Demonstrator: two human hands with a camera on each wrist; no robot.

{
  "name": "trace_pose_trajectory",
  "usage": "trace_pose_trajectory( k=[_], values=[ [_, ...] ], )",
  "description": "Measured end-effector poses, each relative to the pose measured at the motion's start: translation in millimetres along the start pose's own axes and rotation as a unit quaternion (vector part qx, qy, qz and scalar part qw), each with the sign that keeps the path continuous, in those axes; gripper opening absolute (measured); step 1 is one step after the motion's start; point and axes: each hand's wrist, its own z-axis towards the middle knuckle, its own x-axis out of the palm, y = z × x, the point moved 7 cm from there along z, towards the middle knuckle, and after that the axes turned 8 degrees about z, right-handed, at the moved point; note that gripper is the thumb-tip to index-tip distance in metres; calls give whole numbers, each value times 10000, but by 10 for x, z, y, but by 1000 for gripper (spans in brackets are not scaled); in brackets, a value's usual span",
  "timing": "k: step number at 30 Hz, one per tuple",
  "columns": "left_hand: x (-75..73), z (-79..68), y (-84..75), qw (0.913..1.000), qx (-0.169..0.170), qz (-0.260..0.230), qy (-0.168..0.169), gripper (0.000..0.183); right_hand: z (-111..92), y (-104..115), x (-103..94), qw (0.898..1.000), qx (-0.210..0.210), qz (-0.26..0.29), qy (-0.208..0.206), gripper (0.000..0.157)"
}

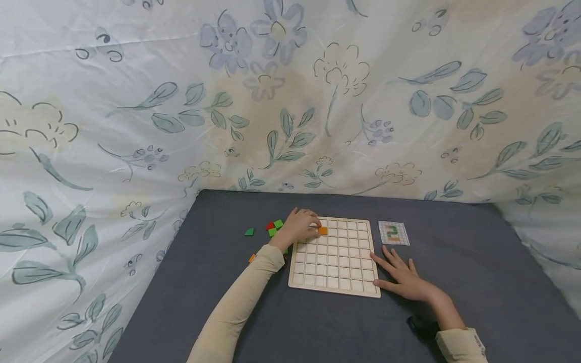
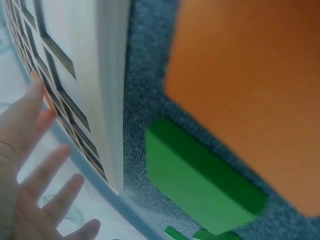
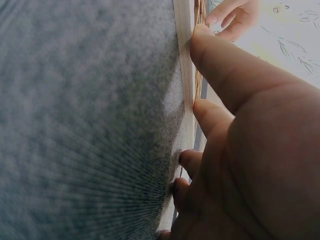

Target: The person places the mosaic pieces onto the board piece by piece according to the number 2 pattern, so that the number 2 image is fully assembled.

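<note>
A pale wooden board point(image 1: 333, 253) with a grid of square cells lies on the dark table. At its upper left, my left hand point(image 1: 299, 225) pinches an orange square tile point(image 1: 323, 231) by its left side, right at a cell. The left wrist view shows thumb and forefinger at that tile, with the other fingers spread apart. My right hand point(image 1: 405, 277) lies beside the board's right edge, fingers spread, with thumb and forefinger tips touching the rim. In the right wrist view, its fingertips line up along the wooden edge point(image 3: 185, 55).
Left of the board lie green tiles point(image 1: 278, 223), a red tile point(image 1: 270, 226) and an orange piece point(image 1: 251, 258), partly hidden by the left forearm. A green rounded piece point(image 1: 249, 232) sits farther left. A pattern card point(image 1: 394, 233) lies right of the board. Floral cloth point(image 1: 290, 101) hangs behind.
</note>
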Motion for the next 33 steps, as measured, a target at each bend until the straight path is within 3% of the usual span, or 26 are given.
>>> trace_pose_trajectory(
  k=[5, 15, 25, 33],
  values=[
    [20, -17, 35, 9999, -23, 121, -24, 30, -1, 1, 1, 10000, -1, 0, -17, 70],
    [7, -112, 176, 9998, -133, -171, 8, 31, -6, 7, -4, 10000, 1, -40, -43, 70],
    [-12, -219, 313, 9993, -131, -200, -284, 30, -14, -16, 1, 9994, -263, 94, -222, 68],
    [-12, -317, 436, 9991, -250, -302, -187, 32, -9, -8, 13, 9999, -60, 16, -90, 70]
  ],
)
